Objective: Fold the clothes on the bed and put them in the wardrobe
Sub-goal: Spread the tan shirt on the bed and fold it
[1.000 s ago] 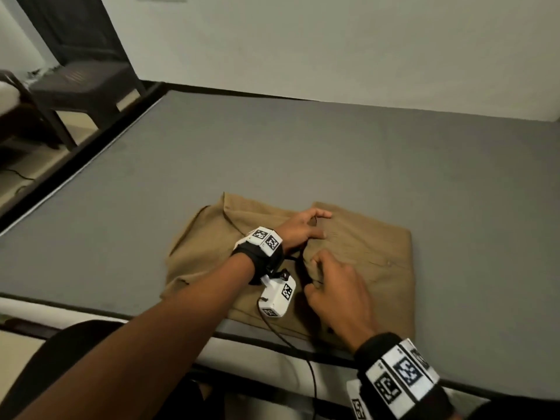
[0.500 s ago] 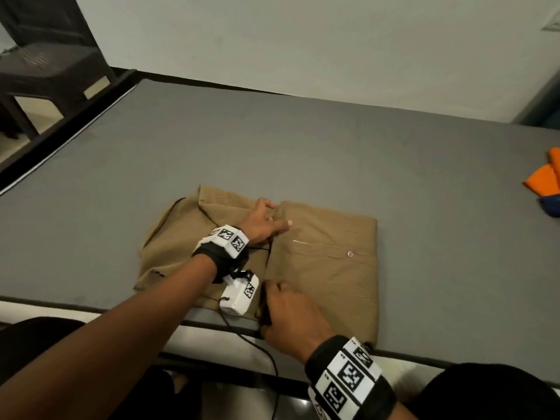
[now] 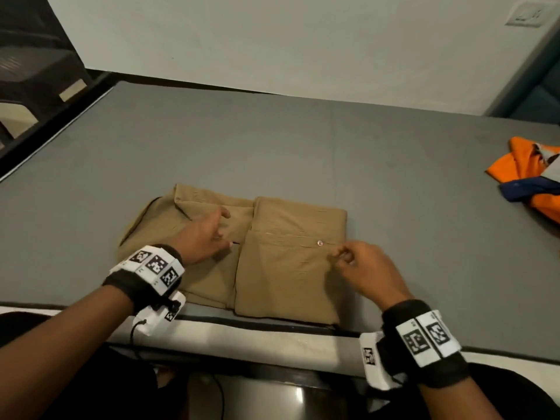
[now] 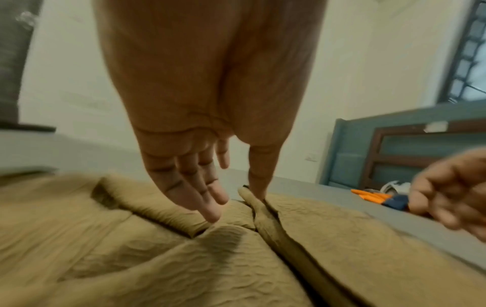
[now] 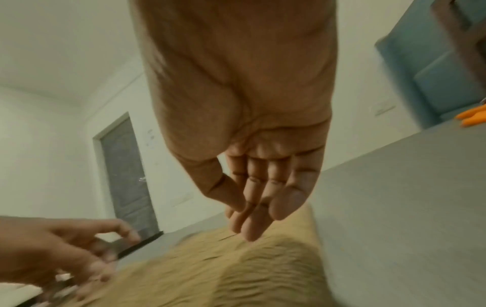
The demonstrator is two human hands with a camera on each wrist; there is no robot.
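Khaki garment lies part-folded at near edge of grey bed, right half laid over as a neat panel w/ a small button showing; left half is looser, w/ a raised flap toward the far-left corner.

Left hand sits over the centre seam, fingers straight and spread, thumb tip touching the fold ridge in the wrist view; grips nothing. Right hand is above the panel's right edge, fingers relaxed and lightly bent, holding nothing; whether tips touch cloth I can't tell, view is blurred.

Step in hand, prob: flatten and square up before next fold. To do it well:
- keep left palm pinning the seam so layers don't slide apart
- sweep right hand outward, centre to edge, to push creases out
- tuck the loose far-left flap in line w/ the panel edge first, else bundle comes out lopsided
- near hem hangs at the mattress edge; drag the stack inward a bit so it doesn't slip off

Orange-and-blue clothes wait at far right, well apart, not yet folded. Wardrobe not clearly in view.
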